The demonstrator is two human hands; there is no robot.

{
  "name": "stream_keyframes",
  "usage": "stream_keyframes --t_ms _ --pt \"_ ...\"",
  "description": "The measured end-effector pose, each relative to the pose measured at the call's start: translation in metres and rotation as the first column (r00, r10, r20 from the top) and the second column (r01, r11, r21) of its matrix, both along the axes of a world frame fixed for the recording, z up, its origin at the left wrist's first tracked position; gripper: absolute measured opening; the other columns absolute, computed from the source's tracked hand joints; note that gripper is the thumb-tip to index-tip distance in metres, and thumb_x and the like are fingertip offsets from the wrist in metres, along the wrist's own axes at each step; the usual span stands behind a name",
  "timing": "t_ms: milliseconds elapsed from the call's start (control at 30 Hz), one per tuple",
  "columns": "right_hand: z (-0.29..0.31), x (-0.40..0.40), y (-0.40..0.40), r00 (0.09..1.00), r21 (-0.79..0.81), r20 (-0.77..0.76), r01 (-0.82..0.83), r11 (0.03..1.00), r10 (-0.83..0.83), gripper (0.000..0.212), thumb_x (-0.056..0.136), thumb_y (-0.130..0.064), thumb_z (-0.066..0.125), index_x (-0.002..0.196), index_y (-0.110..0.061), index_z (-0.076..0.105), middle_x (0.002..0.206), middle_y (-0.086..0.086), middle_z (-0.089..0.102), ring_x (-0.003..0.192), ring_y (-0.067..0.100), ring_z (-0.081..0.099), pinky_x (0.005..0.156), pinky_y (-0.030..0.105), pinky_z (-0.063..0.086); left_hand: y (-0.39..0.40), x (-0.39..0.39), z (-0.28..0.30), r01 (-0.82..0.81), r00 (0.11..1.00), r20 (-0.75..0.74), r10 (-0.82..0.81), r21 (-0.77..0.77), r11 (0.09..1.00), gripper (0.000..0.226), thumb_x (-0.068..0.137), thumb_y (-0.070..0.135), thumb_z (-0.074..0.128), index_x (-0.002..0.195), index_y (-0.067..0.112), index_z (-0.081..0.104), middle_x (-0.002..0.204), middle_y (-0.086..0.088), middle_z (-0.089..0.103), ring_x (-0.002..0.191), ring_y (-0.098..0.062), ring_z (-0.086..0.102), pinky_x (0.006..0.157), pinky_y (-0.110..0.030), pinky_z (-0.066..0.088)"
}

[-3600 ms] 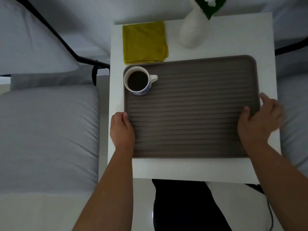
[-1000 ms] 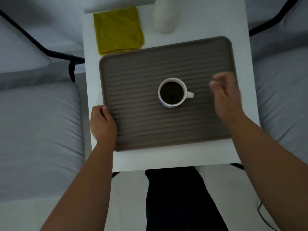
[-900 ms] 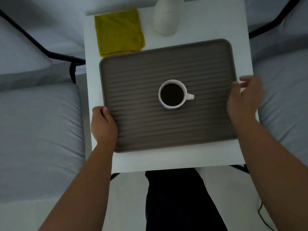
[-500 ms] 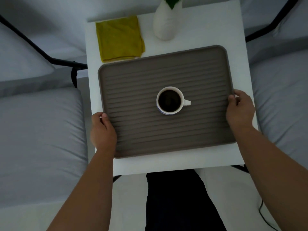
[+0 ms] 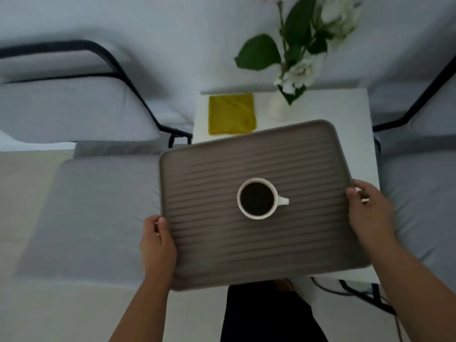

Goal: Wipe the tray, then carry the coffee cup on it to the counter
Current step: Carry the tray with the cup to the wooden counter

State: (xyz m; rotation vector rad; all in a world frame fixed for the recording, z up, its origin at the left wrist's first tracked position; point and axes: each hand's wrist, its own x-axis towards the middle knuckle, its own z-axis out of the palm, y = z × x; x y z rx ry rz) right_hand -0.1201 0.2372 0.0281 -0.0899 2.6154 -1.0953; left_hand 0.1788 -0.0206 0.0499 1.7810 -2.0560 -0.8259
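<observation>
I see both hands grasping the tray (image 5: pixel 217 243): left (image 5: pixel 158 245), right (image 5: pixel 370 213). The cup (image 5: pixel 257 199) sits mid-tray. A cloth (image 5: pixel 231 114) lies beyond the tray.

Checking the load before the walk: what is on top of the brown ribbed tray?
Only a white cup of dark coffee stands mid-tray; left hand and right hand grip its sides. The patch beneath the cup is hidden.
</observation>
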Motion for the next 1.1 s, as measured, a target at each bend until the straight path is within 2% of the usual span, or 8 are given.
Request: stream_keyframes --t_ms 133,233,367,467,567,767,967,1100 --pt "0.06 0.006 -0.017 0.992 -0.029 0.035 -0.119 0.993 0.12 0.027 0.094 -0.025 0.052 0.118 -0.019 0.062 0.097 0.009 0.064 0.087 0.029 0.06 0.086 0.044 0.05 0.019 0.034 0.048 -0.106 0.994 0.01 0.106 0.001 0.994 0.021 0.102 0.024 0.04 0.105 0.009 0.054 0.086 -0.008 0.059 0.077 -0.025 0.053 0.069 -0.035 0.038" --pt "0.11 0.013 -0.033 0.972 -0.037 0.031 -0.232 0.972 0.233 0.027 0.094 -0.023 0.052 0.119 -0.017 0.062 0.096 0.009 0.064 0.088 0.028 0.059 0.087 0.04 0.049 0.039 0.064 0.083 -0.216 0.976 -0.032 0.216 0.002 0.976 0.02 0.101 0.025 0.04 0.101 0.01 0.054 0.085 -0.013 0.061 0.079 -0.031 0.057 0.068 -0.037 0.04" --pt "0.174 0.03 -0.055 0.918 -0.086 0.029 -0.393 0.916 0.396 0.028 0.095 -0.023 0.051 0.119 -0.017 0.062 0.091 0.008 0.064 0.085 0.024 0.058 0.083 0.036 0.046 0.067 0.104 0.134 -0.337 0.938 -0.09 0.335 -0.014 0.941 0.02 0.101 0.026 0.042 0.098 0.012 0.056 0.084 -0.014 0.063 0.078 -0.03 0.057 0.068 -0.036 0.041" --pt "0.213 0.05 -0.07 0.858 -0.11 0.029 -0.507 0.855 0.512 0.029 0.094 -0.024 0.051 0.12 -0.018 0.062 0.092 0.006 0.065 0.087 0.025 0.059 0.085 0.039 0.048 0.085 0.141 0.171 -0.433 0.895 -0.126 0.427 -0.019 0.901 0.018 0.1 0.027 0.044 0.098 0.014 0.057 0.084 -0.009 0.062 0.078 -0.027 0.056 0.068 -0.034 0.039" --pt "0.242 0.076 -0.089 0.774 -0.132 0.007 -0.626 0.768 0.633 0.028 0.094 -0.024 0.052 0.119 -0.019 0.063 0.092 0.005 0.066 0.086 0.025 0.06 0.084 0.039 0.048 0.099 0.182 0.203 -0.529 0.844 -0.131 0.52 -0.035 0.848 0.017 0.099 0.029 0.045 0.095 0.017 0.057 0.084 -0.005 0.062 0.081 -0.027 0.057 0.069 -0.033 0.04" --pt "0.284 0.148 -0.134 0.594 -0.174 -0.053 -0.797 0.578 0.803 0.028 0.092 -0.024 0.056 0.118 -0.018 0.064 0.095 0.004 0.066 0.088 0.021 0.06 0.08 0.032 0.045 0.154 0.262 0.254 -0.723 0.684 -0.209 0.698 -0.076 0.686 0.018 0.099 0.028 0.045 0.094 0.017 0.058 0.082 0.002 0.061 0.08 -0.024 0.056 0.07 -0.032 0.039" --pt "0.319 0.252 -0.147 0.421 -0.166 -0.112 -0.901 0.401 0.9 0.032 0.088 -0.03 0.059 0.116 -0.019 0.065 0.106 0.006 0.071 0.099 0.028 0.064 0.093 0.043 0.049 0.242 0.351 0.298 -0.86 0.503 -0.289 0.814 -0.07 0.506 0.018 0.098 0.025 0.045 0.097 0.015 0.06 0.089 0.0 0.063 0.085 -0.023 0.058 0.073 -0.034 0.042" --pt "0.344 0.342 -0.125 0.236 -0.112 -0.164 -0.969 0.22 0.958 0.037 0.089 -0.029 0.058 0.122 -0.012 0.063 0.118 0.013 0.067 0.11 0.031 0.06 0.098 0.041 0.044 0.325 0.414 0.32 -0.923 0.375 -0.337 0.863 -0.046 0.383 0.017 0.098 0.023 0.044 0.099 0.015 0.06 0.092 0.001 0.062 0.087 -0.021 0.057 0.075 -0.035 0.042"
